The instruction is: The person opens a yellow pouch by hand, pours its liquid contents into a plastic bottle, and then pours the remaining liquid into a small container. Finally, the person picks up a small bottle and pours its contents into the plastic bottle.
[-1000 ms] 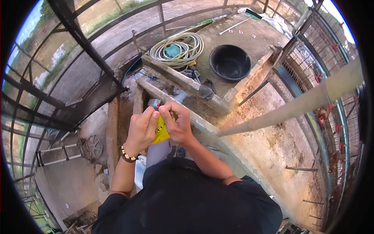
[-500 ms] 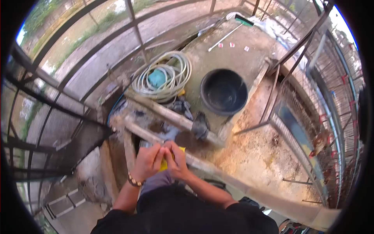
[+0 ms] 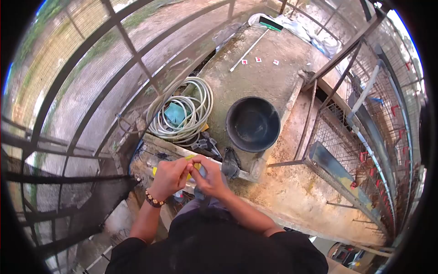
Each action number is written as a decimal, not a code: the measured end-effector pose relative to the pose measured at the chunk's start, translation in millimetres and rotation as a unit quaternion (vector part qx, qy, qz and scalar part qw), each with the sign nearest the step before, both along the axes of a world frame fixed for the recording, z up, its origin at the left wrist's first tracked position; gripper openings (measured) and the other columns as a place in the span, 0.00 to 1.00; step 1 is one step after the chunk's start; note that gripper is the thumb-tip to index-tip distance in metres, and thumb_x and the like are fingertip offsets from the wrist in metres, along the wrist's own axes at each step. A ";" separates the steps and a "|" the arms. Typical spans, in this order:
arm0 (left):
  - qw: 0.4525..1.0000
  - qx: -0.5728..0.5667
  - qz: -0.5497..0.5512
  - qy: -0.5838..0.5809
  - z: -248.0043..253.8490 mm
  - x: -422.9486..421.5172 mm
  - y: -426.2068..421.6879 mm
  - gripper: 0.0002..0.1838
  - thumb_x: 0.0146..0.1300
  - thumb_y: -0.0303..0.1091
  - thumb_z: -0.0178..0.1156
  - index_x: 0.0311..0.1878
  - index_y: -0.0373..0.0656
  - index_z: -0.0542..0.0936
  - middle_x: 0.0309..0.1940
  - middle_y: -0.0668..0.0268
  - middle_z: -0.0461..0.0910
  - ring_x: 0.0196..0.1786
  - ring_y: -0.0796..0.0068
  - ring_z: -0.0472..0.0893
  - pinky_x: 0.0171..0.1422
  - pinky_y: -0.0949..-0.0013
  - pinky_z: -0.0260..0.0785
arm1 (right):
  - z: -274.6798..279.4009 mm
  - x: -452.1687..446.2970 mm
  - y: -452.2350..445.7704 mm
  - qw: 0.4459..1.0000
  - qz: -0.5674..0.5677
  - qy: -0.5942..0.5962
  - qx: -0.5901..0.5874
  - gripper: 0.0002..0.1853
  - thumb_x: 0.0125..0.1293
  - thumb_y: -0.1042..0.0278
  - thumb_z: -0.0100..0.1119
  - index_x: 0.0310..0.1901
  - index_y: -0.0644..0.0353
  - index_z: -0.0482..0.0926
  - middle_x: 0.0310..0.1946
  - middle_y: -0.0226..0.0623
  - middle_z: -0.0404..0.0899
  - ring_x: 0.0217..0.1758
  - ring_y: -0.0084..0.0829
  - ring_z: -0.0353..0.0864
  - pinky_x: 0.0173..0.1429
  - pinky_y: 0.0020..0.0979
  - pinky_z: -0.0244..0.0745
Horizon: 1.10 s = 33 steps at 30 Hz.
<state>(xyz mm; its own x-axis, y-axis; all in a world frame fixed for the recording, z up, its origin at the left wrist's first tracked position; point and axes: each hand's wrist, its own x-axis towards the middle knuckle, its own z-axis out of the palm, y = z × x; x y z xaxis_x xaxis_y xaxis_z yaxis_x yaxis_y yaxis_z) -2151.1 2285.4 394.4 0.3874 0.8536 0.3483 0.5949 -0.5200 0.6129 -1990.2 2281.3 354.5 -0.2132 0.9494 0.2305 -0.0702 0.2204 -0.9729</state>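
My left hand point(image 3: 169, 180), with a beaded bracelet point(image 3: 154, 199) at its wrist, is closed with its fingertips pinched together. My right hand point(image 3: 208, 177) meets it, thumb and forefinger pinching at the same spot. Between them they grip a thin yellow packet-like thing point(image 3: 190, 157), mostly covered by the fingers; its exact kind I cannot make out. Ahead, a round black basin point(image 3: 253, 124) sits on the concrete slab point(image 3: 228, 82). To its left lies a coiled pale hose point(image 3: 203, 98) around a light-blue object point(image 3: 174, 114).
A green-headed squeegee point(image 3: 271, 25) and several small red-and-white pieces point(image 3: 258, 60) lie on the slab. Dark crumpled material point(image 3: 231, 163) hangs over its near edge. Wire cages point(image 3: 333, 123) line the right; metal bars point(image 3: 130, 43) and mesh enclose the left.
The view has shifted, so the basin and hose appear lower and further left. Both hands stay together on the yellow thing, which now also shows left of my left hand.
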 end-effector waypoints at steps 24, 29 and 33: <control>0.961 -0.009 -0.278 0.007 18.6 236.9 554.4 0.11 0.66 0.33 0.59 0.29 0.43 0.71 0.19 0.55 0.73 0.23 0.49 0.76 0.26 0.55 0.66 | -0.2 238.1 473.1 0.989 -0.137 0.063 0.005 0.06 0.67 0.72 0.61 0.41 0.67 0.79 0.35 0.34 0.79 0.39 0.25 0.77 0.45 0.27 0.71; 0.940 -0.038 -0.338 -0.012 -52.7 308.6 748.9 0.10 0.65 0.33 0.60 0.30 0.42 0.71 0.19 0.53 0.74 0.24 0.48 0.77 0.26 0.53 0.66 | -49.6 288.7 640.8 0.963 -0.241 0.079 -0.088 0.07 0.71 0.70 0.57 0.40 0.64 0.81 0.32 0.24 0.79 0.39 0.17 0.75 0.45 0.25 0.72; 0.930 -0.084 -0.357 0.007 -74.1 373.9 891.8 0.10 0.67 0.35 0.59 0.31 0.43 0.72 0.21 0.53 0.75 0.25 0.47 0.78 0.27 0.52 0.67 | -89.8 331.5 773.9 0.935 -0.316 0.115 -0.112 0.07 0.73 0.74 0.54 0.41 0.67 0.80 0.37 0.28 0.80 0.44 0.19 0.76 0.52 0.24 0.72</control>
<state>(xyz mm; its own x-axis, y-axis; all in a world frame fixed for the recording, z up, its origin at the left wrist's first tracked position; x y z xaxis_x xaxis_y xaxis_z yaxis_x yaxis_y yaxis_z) -1777.2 3177.2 320.2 0.8796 0.4196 0.2239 0.1433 -0.6827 0.7165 -1658.7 3055.2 264.7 0.4378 0.8989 -0.0194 -0.2077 0.0801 -0.9749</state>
